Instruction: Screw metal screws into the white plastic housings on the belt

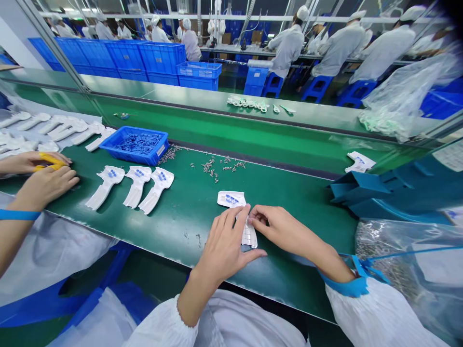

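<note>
A white plastic paddle-shaped part point(233, 200) with blue inserts lies on the green belt point(188, 212) right in front of me. My left hand point(226, 246) rests on its handle end, fingers laid flat and slightly spread. My right hand point(280, 229) pinches at the handle from the right, thumb and fingertips pressed together; what they hold, if anything, is too small to make out. Three like parts point(135, 185) lie in a row to the left. Small metal screws point(217, 166) are scattered beyond.
A blue tray point(110, 149) of blue pieces stands at the left back. A co-worker's hands point(43, 176) hold a yellow thing at the far left, beside more white parts point(54, 126). Blue holders point(376, 190) and a plastic bag of screws point(398, 255) stand at the right.
</note>
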Demonstrator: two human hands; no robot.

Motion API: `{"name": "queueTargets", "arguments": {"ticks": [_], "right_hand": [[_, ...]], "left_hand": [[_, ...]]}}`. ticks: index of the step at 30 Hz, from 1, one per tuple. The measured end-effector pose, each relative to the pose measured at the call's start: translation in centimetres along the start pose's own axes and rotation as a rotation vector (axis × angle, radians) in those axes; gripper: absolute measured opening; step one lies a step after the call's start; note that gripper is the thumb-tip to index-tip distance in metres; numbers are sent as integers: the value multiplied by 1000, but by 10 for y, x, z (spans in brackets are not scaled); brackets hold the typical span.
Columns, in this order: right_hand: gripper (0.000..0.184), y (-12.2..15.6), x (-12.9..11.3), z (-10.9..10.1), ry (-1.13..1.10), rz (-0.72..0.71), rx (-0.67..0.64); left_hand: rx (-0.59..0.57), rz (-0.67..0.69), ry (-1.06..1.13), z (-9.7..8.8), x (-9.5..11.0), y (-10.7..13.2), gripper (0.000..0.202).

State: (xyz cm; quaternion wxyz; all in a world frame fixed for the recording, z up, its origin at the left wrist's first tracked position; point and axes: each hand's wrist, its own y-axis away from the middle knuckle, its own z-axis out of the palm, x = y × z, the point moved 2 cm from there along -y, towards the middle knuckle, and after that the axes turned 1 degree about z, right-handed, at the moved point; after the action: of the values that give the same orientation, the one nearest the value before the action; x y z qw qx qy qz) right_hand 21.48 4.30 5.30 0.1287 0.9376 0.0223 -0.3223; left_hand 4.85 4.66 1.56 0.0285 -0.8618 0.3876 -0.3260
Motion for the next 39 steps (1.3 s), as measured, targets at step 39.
{"name": "queueTargets", "arguments": {"ticks": [39], "right_hand": [[33,-13,78,-10,-505,99,491]], "left_hand": [[227,-287,-269,13,1,-53,54]]}}
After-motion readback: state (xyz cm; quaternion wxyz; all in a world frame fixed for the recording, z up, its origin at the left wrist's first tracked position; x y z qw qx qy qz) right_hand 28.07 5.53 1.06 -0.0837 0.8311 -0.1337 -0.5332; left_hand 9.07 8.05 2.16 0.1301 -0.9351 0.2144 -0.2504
